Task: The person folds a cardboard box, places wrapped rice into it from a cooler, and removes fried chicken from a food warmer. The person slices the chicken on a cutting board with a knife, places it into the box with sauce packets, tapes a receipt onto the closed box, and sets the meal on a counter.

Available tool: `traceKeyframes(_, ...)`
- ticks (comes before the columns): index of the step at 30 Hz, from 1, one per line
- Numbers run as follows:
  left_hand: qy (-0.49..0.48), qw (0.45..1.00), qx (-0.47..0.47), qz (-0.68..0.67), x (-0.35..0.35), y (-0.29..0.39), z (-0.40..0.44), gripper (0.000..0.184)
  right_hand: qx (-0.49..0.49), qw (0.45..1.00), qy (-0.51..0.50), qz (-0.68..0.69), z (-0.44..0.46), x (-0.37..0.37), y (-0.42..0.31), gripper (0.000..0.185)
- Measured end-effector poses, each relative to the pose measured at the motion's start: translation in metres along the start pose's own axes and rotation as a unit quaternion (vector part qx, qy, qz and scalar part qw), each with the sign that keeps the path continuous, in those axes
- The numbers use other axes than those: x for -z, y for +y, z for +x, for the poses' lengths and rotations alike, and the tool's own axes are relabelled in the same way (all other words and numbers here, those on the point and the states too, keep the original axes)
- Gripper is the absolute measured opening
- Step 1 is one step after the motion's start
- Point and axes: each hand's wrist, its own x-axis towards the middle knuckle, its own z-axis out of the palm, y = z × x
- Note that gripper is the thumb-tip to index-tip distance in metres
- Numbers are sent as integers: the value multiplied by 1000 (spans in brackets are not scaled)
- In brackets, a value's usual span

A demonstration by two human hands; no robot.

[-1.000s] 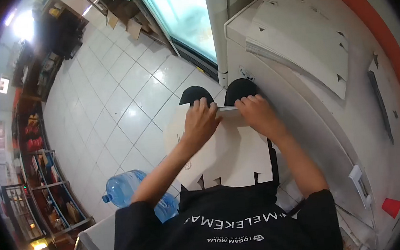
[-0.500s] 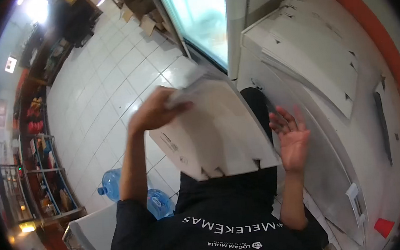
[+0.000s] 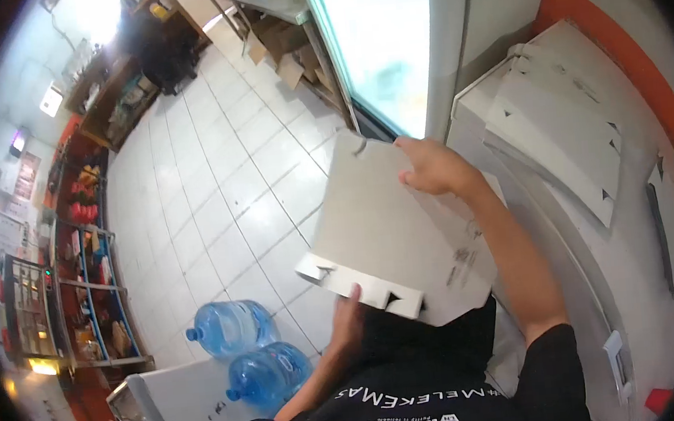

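Note:
A flat white cardboard box blank (image 3: 401, 213) with notched edges and some printing is held above my lap, slightly tilted. At its near edge a strip of flaps (image 3: 364, 288) is folded up. My left hand (image 3: 348, 322) grips that near edge with the thumb on the flap; its other fingers are hidden beneath. My right hand (image 3: 439, 168) holds the upper right edge, its thumb lying on the surface. More flat cardboard blanks (image 3: 558, 131) lie stacked on the white chest-like surface (image 3: 641, 200) at the right.
Two blue water jugs (image 3: 267, 373) lie at the lower left beside a white surface (image 3: 186, 408). A glass-doored cabinet (image 3: 375, 47) glows ahead. Shelves with goods (image 3: 91, 288) stand along the left, a table with cartons (image 3: 292, 62) at the back. White tiles (image 3: 214, 181) cover the floor.
The blank has turned, and its near flaps are folded up. My right hand went from open beside it to gripping its upper edge. My left hand moved from the upper left to the near edge.

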Motion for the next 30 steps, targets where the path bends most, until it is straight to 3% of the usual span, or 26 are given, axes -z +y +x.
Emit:
traceKeyframes(2, -202, 975, 63, 61, 10, -25, -28, 69, -27, 981, -190, -1, 22, -30, 20, 50)
traceKeyframes(3, -237, 958, 113, 116, 3, -13, -49, 76, -40, 958, -284, -1, 23, -49, 29, 52)
traceKeyframes(4, -281, 881, 176, 338, 8, -1, -48, 79, -15, 960, -279, 10, 17, -73, 44, 55)
traceKeyframes(5, -420, 813, 54, 399, 9, 5, -50, 79, 10, 963, -270, 20, 13, -94, 63, 57)
traceKeyframes(6, -539, 711, -75, 445, 7, 13, -49, 78, 36, 965, -257, 31, 11, -104, 73, 60)
traceKeyframes(8, -558, 685, -20, 469, -2, 59, -45, 63, 60, 963, -258, 52, 6, -103, 70, 63)
traceKeyframes(9, -545, 688, -99, 468, -2, 74, -30, 44, 72, 961, -259, 59, 4, -97, 67, 65)
traceKeyframes(10, -446, 740, -111, 491, -2, 89, -15, 33, 63, 961, -264, 48, 2, -91, 59, 67)
traceKeyframes(11, -314, 794, -192, 484, -8, 97, 4, 31, 53, 961, -269, 36, -2, -86, 46, 68)
traceKeyframes(12, -163, 781, -307, 519, -10, 95, 33, 34, 43, 961, -273, 25, -6, -83, 38, 70)
traceKeyframes(14, 2, 714, -410, 567, -11, 89, 92, 45, 33, 963, -265, 22, -11, -91, 45, 72)
traceKeyframes(17, -24, 717, -213, 663, -26, 95, 124, 60, 18, 968, -251, 6, -15, -91, 37, 75)
traceKeyframes(20, 32, 748, -256, 612, -34, 85, 125, 67, 17, 968, -249, 7, -18, -92, 39, 77)
traceKeyframes(30, 30, 727, -196, 658, -49, 99, 132, 47, 10, 972, -236, 4, -18, -93, 23, 74)
